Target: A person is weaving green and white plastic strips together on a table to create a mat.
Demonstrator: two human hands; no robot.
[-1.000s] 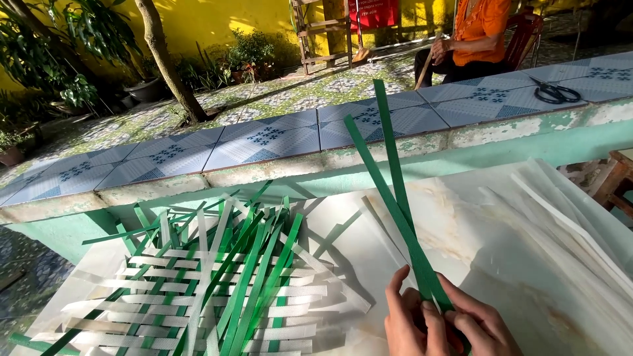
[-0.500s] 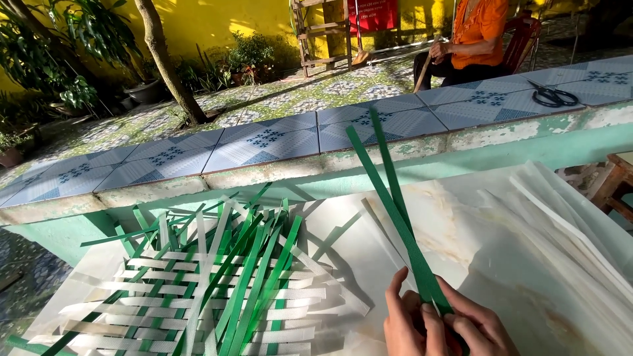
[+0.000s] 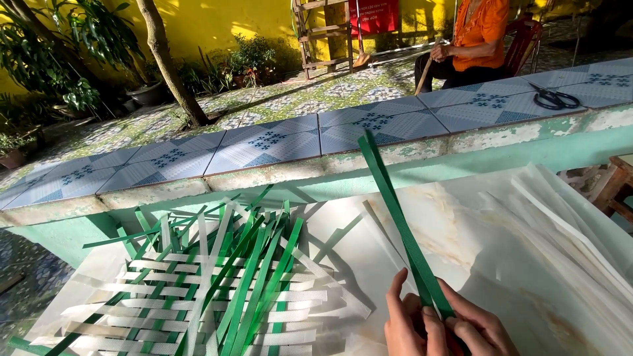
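Note:
My left hand (image 3: pixel 409 323) and my right hand (image 3: pixel 476 324) meet at the bottom edge, both pinching the lower end of long green plastic strips (image 3: pixel 394 207). The strips slant up and to the left, reaching as far as the tiled ledge. To the left lies a partly woven mat (image 3: pixel 204 290) of green and white strips, with loose ends sticking out on all sides. Both rest on a pale marbled sheet (image 3: pixel 461 231) that covers the work surface.
A stack of white strips (image 3: pixel 567 224) lies on the right. A low tiled wall (image 3: pixel 277 142) runs across behind, with black scissors (image 3: pixel 555 99) on it. Beyond it a seated person in orange (image 3: pixel 476 39), a tree trunk (image 3: pixel 168 62) and potted plants.
The green strips have dropped lower and come together into one band; their tips no longer reach over the tiled wall. My hands stay in the same spot.

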